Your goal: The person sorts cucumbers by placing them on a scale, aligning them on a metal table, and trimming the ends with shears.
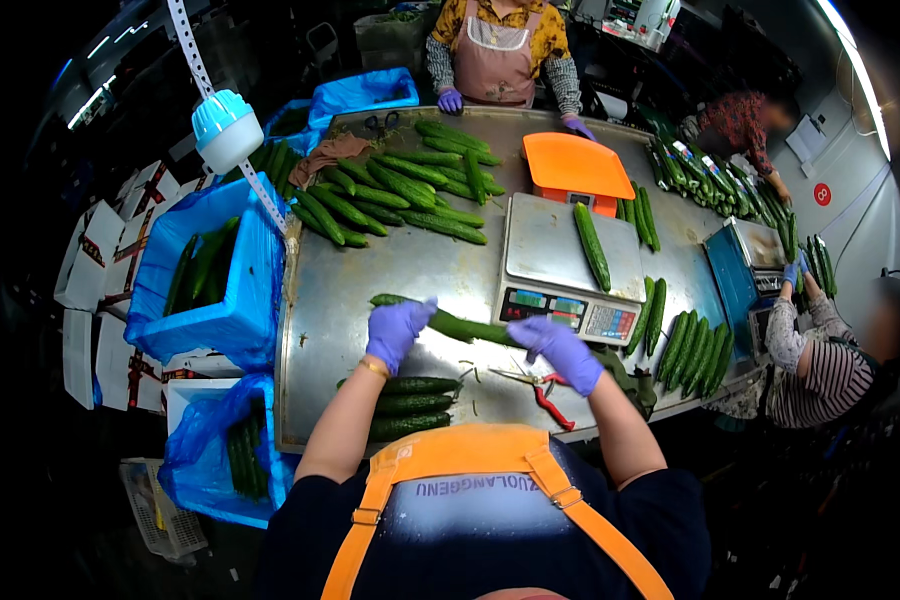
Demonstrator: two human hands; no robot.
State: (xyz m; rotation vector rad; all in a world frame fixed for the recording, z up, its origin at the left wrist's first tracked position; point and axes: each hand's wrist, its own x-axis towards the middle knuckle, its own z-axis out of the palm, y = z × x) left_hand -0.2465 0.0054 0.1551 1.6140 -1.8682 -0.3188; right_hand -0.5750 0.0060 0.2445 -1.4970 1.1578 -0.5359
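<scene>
In purple gloves, my left hand (pixel 397 334) and my right hand (pixel 559 351) hold one long green cucumber (pixel 465 328) near its two ends, above the steel table (pixel 337 281). Just beyond it stands a digital weighing scale (pixel 536 247) with a single cucumber (pixel 592 247) lying on its pan. Red-handled shears (pixel 551 405), blades apart, rest on the table below my right hand. Close to my body on the left lie several darker cucumbers (pixel 412 405) side by side, partly hidden by my apron and left arm.
A heap of cucumbers (pixel 397 187) covers the far left. Behind the scale is an orange-topped scale (pixel 574 165). Blue-lined bins (pixel 259 262) flank the left edge. Cucumbers in a row (pixel 694 352) lie right. A lamp (pixel 227 131) hangs at left. Several co-workers (pixel 499 56) stand around the table.
</scene>
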